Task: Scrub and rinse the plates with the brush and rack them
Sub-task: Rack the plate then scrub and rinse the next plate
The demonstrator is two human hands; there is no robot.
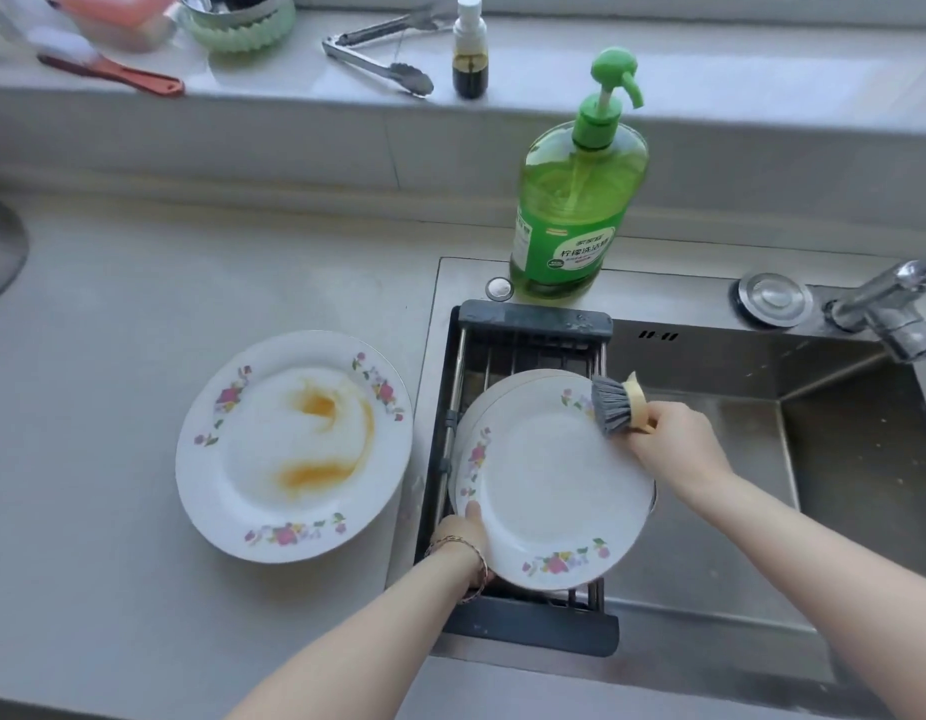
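A clean white plate with a flower rim (549, 485) is held over the black drying rack (533, 319) that spans the left end of the sink. My left hand (463, 532) grips its lower left edge. A second plate edge (481, 402) shows just behind it. My right hand (668, 433) grips a dish brush (614, 402) with grey bristles and a pale head, at the plate's upper right rim. A dirty flowered plate (294, 446) with orange smears lies flat on the counter to the left.
A green pump bottle of dish soap (575, 200) stands behind the rack. The steel sink basin (814, 459) opens to the right, with the tap (897, 309) at far right. Tongs (378, 65), a small bottle (470, 49) and a red brush (113, 70) lie on the back ledge.
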